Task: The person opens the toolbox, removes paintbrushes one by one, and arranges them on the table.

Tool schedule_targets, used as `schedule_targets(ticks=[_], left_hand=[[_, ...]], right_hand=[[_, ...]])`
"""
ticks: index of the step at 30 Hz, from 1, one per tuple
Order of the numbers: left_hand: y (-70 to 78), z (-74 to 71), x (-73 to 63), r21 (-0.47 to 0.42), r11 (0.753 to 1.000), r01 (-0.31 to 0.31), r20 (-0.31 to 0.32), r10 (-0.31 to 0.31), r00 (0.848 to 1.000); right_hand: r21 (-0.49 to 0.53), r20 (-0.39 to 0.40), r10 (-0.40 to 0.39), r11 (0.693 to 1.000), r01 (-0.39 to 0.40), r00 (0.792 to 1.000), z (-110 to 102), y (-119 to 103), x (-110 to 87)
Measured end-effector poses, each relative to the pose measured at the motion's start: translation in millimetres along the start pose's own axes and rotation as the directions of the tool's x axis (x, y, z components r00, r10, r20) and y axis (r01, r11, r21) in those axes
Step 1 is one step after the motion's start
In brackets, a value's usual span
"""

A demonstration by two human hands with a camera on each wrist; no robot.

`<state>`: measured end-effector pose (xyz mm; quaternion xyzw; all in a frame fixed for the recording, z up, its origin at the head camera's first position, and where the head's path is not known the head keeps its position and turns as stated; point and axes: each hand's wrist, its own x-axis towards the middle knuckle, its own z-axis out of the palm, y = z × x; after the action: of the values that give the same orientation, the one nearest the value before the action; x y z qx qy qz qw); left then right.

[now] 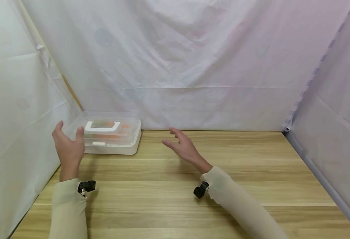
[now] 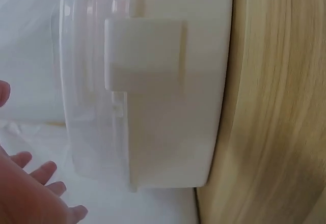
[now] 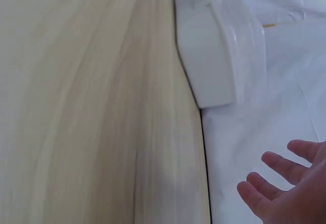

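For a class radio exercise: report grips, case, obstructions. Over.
Left grip open, empty, near lidded case. Right grip open, empty, right of it. Case on table, orange contents showing. No obstruction seen between right grip and case.

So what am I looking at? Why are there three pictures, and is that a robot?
No robot: you see a person's left hand and right hand. The big picture comes from a camera worn on the head, looking down. The other two come from small black cameras on the wrists, so things look sideways. On the wooden table sits a white box with a clear lid and orange things inside. The left hand is close to the box; the right is farther away. Neither is holding anything.
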<state>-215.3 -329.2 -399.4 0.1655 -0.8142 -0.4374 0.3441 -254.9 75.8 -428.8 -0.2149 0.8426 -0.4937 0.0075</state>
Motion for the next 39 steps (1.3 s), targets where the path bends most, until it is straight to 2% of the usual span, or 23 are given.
schedule_targets(ticks=[5, 9, 12, 18, 21, 27, 32, 39], left_hand=[[-8.5, -6.2, 2.7, -0.028, 0.988, 0.154, 0.035, -0.153, 0.988], [-13.8, -6.4, 3.4, -0.032, 0.977, 0.210, 0.079, -0.207, 0.975], [-15.8, -5.1, 3.8, -0.045, 0.970, 0.239, 0.119, -0.232, 0.965], [-17.1, -5.6, 4.1, -0.068, 0.946, 0.317, 0.201, -0.298, 0.933], [-17.6, -6.2, 4.3, -0.073, 0.938, 0.339, 0.205, -0.319, 0.926], [-19.1, -7.8, 4.9, -0.061, 0.928, 0.367, 0.215, -0.346, 0.913], [-19.9, -8.1, 3.6, -0.047, 0.925, 0.377, 0.235, -0.356, 0.904], [-18.3, -6.0, 2.6, -0.052, 0.929, 0.365, 0.246, -0.343, 0.907]], right_hand=[[0.157, 0.036, 0.060, 0.986, -0.065, 0.998, 14, -13, 7.4], [0.251, 0.031, 0.121, 0.960, -0.125, 0.992, 25, -21, 15.9], [0.327, 0.021, 0.169, 0.930, -0.167, 0.985, 32, -23, 22.5], [0.494, 0.030, 0.233, 0.842, -0.217, 0.972, 43, -23, 36.9], [0.533, 0.021, 0.264, 0.813, -0.234, 0.964, 48, -26, 43.2], [0.566, 0.007, 0.301, 0.785, -0.252, 0.954, 58, -34, 52.1], [0.568, 0.014, 0.327, 0.775, -0.277, 0.945, 66, -36, 56.5], [0.558, -0.001, 0.346, 0.779, -0.287, 0.938, 73, -42, 58.4]])
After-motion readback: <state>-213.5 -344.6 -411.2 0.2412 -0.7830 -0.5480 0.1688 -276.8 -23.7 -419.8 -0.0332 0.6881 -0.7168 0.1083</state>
